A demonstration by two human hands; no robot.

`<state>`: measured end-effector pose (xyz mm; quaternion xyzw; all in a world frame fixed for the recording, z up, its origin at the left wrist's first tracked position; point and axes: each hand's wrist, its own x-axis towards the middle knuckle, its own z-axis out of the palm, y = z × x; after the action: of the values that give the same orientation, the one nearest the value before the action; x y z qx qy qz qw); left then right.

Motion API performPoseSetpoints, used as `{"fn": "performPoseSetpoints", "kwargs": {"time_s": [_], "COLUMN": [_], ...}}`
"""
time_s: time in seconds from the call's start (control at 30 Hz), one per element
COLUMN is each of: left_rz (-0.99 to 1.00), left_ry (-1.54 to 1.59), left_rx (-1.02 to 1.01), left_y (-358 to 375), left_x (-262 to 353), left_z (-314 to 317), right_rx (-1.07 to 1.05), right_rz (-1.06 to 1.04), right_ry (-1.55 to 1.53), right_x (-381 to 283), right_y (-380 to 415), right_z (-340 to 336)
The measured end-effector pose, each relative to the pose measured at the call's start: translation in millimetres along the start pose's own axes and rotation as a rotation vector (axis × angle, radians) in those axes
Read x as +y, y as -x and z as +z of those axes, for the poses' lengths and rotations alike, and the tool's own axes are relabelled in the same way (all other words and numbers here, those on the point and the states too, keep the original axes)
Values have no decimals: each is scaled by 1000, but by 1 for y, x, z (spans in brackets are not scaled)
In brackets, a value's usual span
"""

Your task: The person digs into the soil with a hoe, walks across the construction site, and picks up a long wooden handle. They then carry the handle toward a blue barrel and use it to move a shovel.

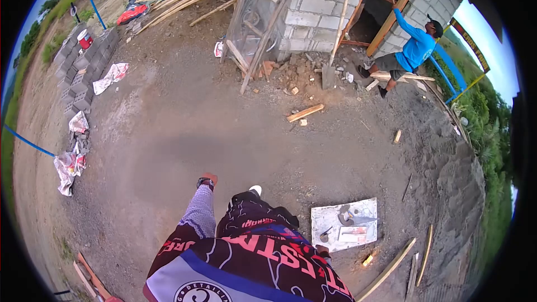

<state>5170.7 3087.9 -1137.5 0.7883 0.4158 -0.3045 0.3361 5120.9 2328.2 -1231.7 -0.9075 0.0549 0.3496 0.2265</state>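
Note:
My left hand [209, 179], with a dark band at its wrist, hangs out in front of me over the bare ground. Its fingers look curled closed, and nothing shows in them. Only a dark bit of my right hand [323, 250] appears beside my shirt, its fingers hidden. Nearest to it on the ground lies a stained white board [320, 215]. A grey trowel-like tool [364, 221], a pale rectangular piece [353, 235] and a small dark tool [325, 232] rest on the board.
Ahead, a co-worker in blue [417, 45] reaches to a doorway frame in a block wall [313, 11]. A shovel [329, 75] leans there near rubble. Left stand stacked hollow blocks [84, 78]; a wood offcut [305, 113] and long strips [389, 268] lie on the ground.

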Motion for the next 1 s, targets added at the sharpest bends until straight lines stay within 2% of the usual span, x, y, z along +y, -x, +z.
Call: {"fn": "performPoseSetpoints", "kwargs": {"time_s": [0.03, 0.07, 0.1, 0.13, 0.17, 0.23, 0.33, 0.43, 0.5, 0.53, 0.57, 0.6, 0.63, 0.7, 0.77, 0.87, 0.9, 0.97, 1.0], "left_rz": [64, 88, 438, 230, 307, 524, 580, 559, 488, 497, 504, 520, 541, 503, 115, 190, 196, 158, 167], "left_ry": [-7, -69, -161, 485, 502, 347, 243, 34, -217, -467, -711, -762, -805, -483, 97, 5, 5, -269, -276], "left_rx": [53, 56, 169, -182, -257, -318, -484, -458, -451, -441, -431, -310, -181, -204, -161, -201, -199, -224, -227], "left_y": [-2, -49, -103, -8, -1, 3, -26, -73, -129, -149, -168, -204, -237, -246, -217, -263, -276, -304, -337], "left_x": [41, 53, 104, 187, 234, 311, 384, 424, 437, 451, 462, 462, 468, 507, 575, 631, 654, 699, 720], "left_z": [-7, 34, 49, -2, -1, 14, 42, 48, 33, 12, -8, -20, -34, -78, -108, -127, -129, -136, -136], "right_rx": [-91, -92, -86, -80, -68, -55, -60, -66, -61, -69, -78, -42, -26, 181, 302, 488, 557, 566, 575], "right_rz": [90, 113, 101, 95, 88, 76, 61, 25, -16, -36, -55, 63, 62, 439, 370, 229, 170, 180, 189], "right_ry": [369, 306, 267, 235, 212, 198, 197, 209, 228, 232, 241, 102, 93, -1096, -1156, -1205, -1183, -1186, -1181], "right_x": [-16, -82, -130, -165, -190, -222, -240, -245, -254, -261, -230, -235, -248, -263, -275, -304, -308, -322, -329], "right_y": [21, 46, 46, 37, 23, 0, -40, -106, -165, -189, -237, -277, -313, -349, -385, -422, -433, -446, -450], "right_z": [32, 12, 8, 7, -2, -28, -58, -96, -144, -162, -143, -185, -233, -328, -416, -512, -526, -536, -538]}}
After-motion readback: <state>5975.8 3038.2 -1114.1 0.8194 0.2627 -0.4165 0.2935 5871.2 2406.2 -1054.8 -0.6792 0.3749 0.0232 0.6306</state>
